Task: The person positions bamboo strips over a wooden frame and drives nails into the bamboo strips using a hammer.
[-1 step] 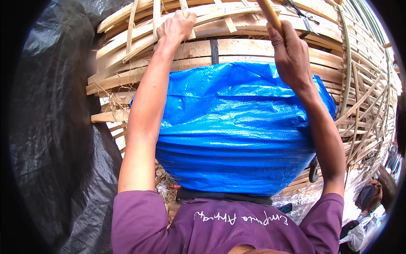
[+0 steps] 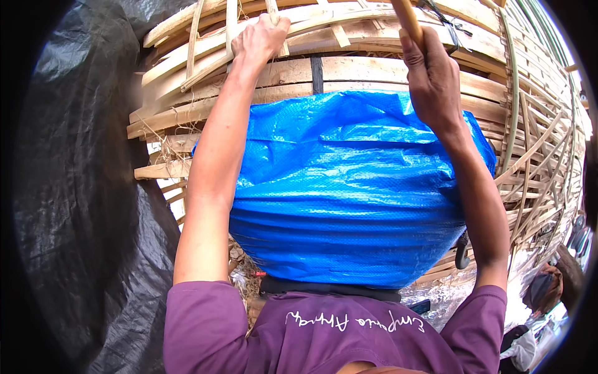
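Note:
My left hand is closed in a fist at the far side of the wooden slats, gripping a thin pale strip that sticks up past its knuckles. My right hand wraps round a wooden handle, thumb lying along it. The handle's far end runs out of the picture, so the tool on it is hidden. Beneath both hands lie stacked wooden slats, crossed by several thin strips. A blue plastic sheet covers my lap, between my forearms.
On the left hangs a black plastic sheet. Woven split strips spread along the right. A black tie binds the slats near my right hand. Loose fibres cling to the slat ends. Cloths lie at the lower right.
My right hand has shifted slightly to the right with the wooden handle. My left hand stays almost where it was on the strip.

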The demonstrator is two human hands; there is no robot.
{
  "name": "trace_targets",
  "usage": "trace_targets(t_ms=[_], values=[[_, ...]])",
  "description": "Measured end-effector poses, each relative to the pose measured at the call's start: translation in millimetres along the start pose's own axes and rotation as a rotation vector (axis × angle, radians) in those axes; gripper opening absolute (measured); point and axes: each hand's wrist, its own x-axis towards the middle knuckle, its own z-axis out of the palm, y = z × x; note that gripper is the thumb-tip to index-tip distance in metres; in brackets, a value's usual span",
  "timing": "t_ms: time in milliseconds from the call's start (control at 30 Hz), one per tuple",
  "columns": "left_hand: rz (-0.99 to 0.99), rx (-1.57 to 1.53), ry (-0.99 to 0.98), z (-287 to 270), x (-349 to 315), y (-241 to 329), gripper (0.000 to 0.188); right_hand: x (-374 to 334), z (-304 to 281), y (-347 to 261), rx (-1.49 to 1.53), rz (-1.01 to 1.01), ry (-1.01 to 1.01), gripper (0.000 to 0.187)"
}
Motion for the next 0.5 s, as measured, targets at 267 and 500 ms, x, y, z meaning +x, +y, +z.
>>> trace_targets(t_ms=[267, 500], values=[[0.019, -0.017, -0.012, 2.8, 0.0, 3.8, 0.064, -1.3, -2.0, 24.8, -0.174, 0.079, -0.061, 0.026], [-0.013, -0.007, 0.009, 1.0, 3.2, -1.3, 0.063, -11.3, 2.6, 20.2, -0.158, 0.137, -0.155, 0.024]])
